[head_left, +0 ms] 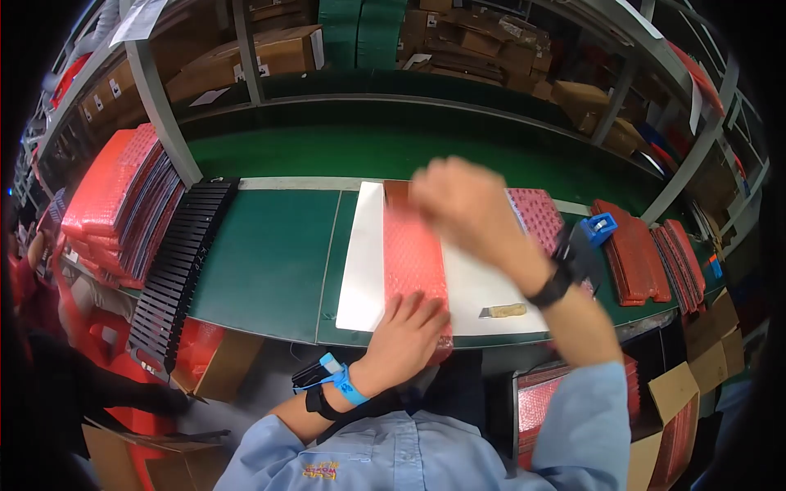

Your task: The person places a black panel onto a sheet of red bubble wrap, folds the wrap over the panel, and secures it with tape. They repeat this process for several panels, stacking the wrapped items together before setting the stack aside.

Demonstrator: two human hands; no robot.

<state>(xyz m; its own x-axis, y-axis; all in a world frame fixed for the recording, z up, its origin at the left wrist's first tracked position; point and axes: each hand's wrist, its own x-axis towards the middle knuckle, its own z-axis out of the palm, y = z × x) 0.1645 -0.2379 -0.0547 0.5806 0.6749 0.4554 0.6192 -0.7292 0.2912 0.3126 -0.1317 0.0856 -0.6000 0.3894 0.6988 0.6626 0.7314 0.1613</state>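
A long pink bubble-wrap sleeve lies lengthwise on a white sheet on the green bench. My left hand rests flat on the sleeve's near end, fingers stretched forward. Over the far end hovers my right hand, smeared by motion; its fingers look curled, but whether they hold anything is unclear. A dark reddish-brown strip shows at the sleeve's far end, by the right fingertips. A utility knife with a tan handle lies on the white surface, below my right wrist.
At the bench's left stands a black slotted rack beside stacked pink-wrapped pieces. On the right are a blue tape dispenser and more red-wrapped bundles. Open cardboard boxes stand below; a grey metal post rises at left.
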